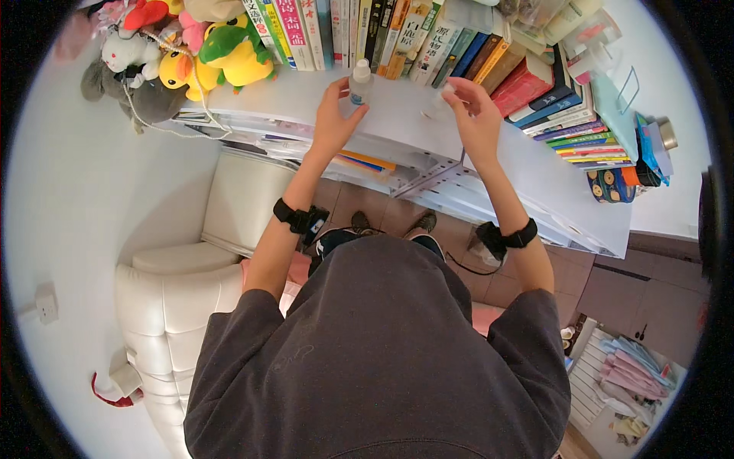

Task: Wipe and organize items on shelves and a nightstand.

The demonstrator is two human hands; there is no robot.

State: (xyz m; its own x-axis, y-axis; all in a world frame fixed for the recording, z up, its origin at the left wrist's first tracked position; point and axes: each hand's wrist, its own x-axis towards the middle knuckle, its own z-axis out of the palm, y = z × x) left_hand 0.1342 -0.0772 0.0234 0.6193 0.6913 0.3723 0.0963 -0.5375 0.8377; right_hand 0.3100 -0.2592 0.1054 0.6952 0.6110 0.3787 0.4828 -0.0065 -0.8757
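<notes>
A small clear spray bottle (359,90) with a white top and a printed label stands upright on the white shelf top. My left hand (335,117) is around its left side, fingers behind it and thumb at its lower front. To the right, my right hand (480,117) pinches the white top of a second small transparent bottle (437,107). That bottle's clear body is faint against the white surface, and the fingers partly cover its top.
Upright books (395,40) line the back of the shelf top (395,123). Plush toys (189,63) and a string of beads sit at the left. More books (579,126) and a patterned pouch (611,185) stand at the right. A cream padded chair (178,298) is at the lower left.
</notes>
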